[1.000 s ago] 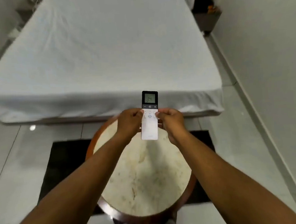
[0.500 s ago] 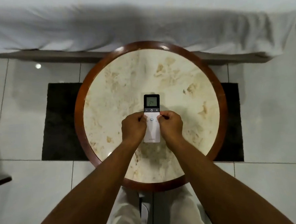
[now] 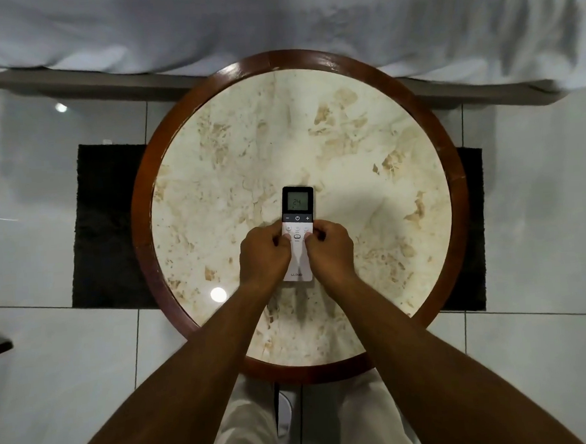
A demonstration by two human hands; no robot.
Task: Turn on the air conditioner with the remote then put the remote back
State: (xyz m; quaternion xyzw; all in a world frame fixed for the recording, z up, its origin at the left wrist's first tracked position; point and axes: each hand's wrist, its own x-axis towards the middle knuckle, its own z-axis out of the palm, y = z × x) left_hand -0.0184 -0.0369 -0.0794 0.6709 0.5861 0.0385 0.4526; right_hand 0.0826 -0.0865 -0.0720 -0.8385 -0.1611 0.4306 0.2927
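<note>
A white remote [image 3: 297,221] with a black top and a lit display reading 24 is over the middle of a round marble table [image 3: 367,169] with a dark wooden rim. My left hand [image 3: 264,254] grips its left side and my right hand [image 3: 329,250] grips its right side, thumbs on the button area. The remote's lower body shows between my hands. Whether it rests on the tabletop or hovers just above it, I cannot tell. The air conditioner is not in view.
A bed with a white sheet [image 3: 272,20] runs along the far side, close to the table's far rim. A black mat [image 3: 103,230] lies under the table on white floor tiles. My legs in light trousers [image 3: 249,430] stand at the near rim.
The view dropped from the bed down to the tabletop. Both hands brought the remote down and toward the table's middle, keeping the same two-handed grip.
</note>
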